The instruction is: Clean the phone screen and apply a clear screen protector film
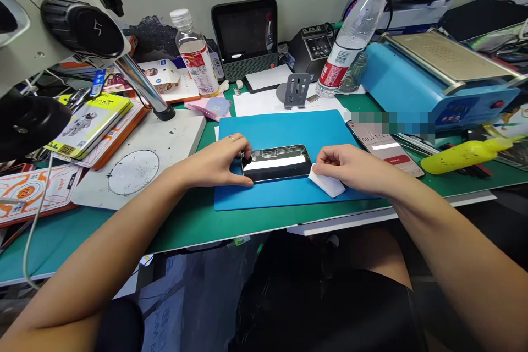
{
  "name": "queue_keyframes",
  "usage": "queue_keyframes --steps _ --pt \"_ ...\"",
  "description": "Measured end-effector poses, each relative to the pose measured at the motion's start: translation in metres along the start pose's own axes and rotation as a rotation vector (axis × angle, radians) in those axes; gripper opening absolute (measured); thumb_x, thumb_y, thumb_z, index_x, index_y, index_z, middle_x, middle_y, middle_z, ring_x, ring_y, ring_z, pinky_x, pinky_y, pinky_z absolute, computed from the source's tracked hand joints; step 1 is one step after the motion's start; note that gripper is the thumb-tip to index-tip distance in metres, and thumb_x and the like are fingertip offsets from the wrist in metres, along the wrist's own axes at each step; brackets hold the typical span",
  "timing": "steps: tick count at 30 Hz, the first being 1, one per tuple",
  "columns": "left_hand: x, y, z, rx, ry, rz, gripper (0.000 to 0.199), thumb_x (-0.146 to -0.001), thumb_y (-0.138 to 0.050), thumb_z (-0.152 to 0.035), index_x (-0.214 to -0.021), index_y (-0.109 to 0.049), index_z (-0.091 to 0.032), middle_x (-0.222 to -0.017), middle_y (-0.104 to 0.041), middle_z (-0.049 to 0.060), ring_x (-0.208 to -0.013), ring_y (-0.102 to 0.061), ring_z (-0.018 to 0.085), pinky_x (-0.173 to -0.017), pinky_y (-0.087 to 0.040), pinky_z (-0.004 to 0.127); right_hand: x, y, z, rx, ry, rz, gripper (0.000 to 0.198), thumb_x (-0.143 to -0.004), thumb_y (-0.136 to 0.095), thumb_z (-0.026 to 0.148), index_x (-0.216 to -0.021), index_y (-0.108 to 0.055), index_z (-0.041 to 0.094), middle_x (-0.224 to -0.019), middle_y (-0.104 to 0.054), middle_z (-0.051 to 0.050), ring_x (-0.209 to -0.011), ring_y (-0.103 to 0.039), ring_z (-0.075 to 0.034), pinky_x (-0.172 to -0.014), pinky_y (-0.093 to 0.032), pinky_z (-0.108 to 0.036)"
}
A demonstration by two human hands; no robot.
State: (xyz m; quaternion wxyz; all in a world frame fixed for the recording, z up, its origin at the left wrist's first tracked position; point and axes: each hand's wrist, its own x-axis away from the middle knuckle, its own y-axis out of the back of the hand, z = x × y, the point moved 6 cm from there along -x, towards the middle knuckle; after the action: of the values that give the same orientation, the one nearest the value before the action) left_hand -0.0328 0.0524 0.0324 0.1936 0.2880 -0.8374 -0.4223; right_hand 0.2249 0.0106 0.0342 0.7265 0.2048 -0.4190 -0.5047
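Observation:
A dark smartphone (276, 169) with a glossy, reflecting face lies on a blue mat (284, 127). My left hand (220, 162) grips its left end, thumb along the near edge and fingers curled at the far corner. At the phone's right end, my right hand (344, 168) pinches a folded white wipe (328, 182) between thumb and fingers. The wipe hangs down onto the mat and reaches the phone's right edge. Whether it is cloth or paper I cannot tell.
Right of the mat lie another phone (385, 148) with a lit screen and a yellow squeeze bottle (462, 157). Behind stand a grey phone stand (297, 91), a red-capped bottle (350, 38) and a blue heating-plate machine (412, 82). A microscope base (177, 140) stands left.

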Motion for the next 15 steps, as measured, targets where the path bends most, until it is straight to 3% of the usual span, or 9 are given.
queue_keyframes --steps 8,15 --pt "0.000 -0.001 0.001 0.011 -0.021 -0.016 0.048 -0.079 -0.078 -0.058 -0.102 -0.055 -0.022 -0.108 -0.058 0.005 -0.098 -0.056 0.025 -0.083 -0.046 0.037 -0.028 0.009 0.021 0.269 -0.021 0.145 0.018 -0.086 -0.064 0.038 -0.079 -0.067 0.022 -0.080 -0.068 -0.004 -0.072 -0.058 -0.020 -0.058 -0.036 -0.032" --pt "0.000 0.001 0.000 0.029 -0.019 -0.029 0.049 -0.077 -0.079 -0.058 -0.102 -0.057 -0.022 -0.106 -0.060 0.005 -0.096 -0.057 0.025 -0.082 -0.046 0.037 -0.063 0.002 0.071 0.463 0.030 0.141 0.008 -0.084 -0.069 0.029 -0.086 -0.072 0.021 -0.088 -0.072 -0.007 -0.079 -0.063 -0.023 -0.061 -0.037 -0.033"
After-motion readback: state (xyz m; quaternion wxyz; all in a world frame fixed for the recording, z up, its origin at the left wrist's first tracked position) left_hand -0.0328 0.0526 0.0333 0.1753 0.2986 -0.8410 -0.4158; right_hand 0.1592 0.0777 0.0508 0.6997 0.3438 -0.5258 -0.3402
